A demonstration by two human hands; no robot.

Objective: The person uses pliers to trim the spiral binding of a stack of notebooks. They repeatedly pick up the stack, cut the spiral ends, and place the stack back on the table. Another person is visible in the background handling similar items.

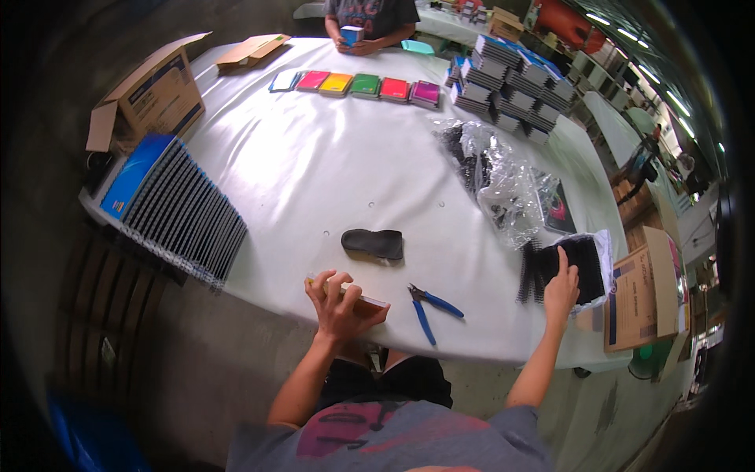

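My left hand (pixel 340 303) grips a thin stack of pages or card (pixel 370 302) at the near edge of the white table (pixel 330 165). My right hand (pixel 561 287) reaches to the right, fingers spread on a pile of black spiral binding coils (pixel 578 263) lying in a clear bag. Blue-handled pliers (pixel 429 303) lie between my hands. A black curved piece (pixel 373 242) rests just beyond my left hand.
A long row of spiral notebooks (pixel 177 212) fills the left edge. Coloured covers (pixel 354 84) line the far side, by stacked notebooks (pixel 511 79). Another person (pixel 370 20) stands opposite holding a small object. Cardboard boxes (pixel 153 94) (pixel 641 295) sit left and right. A crumpled clear bag (pixel 491 177) holds more coils.
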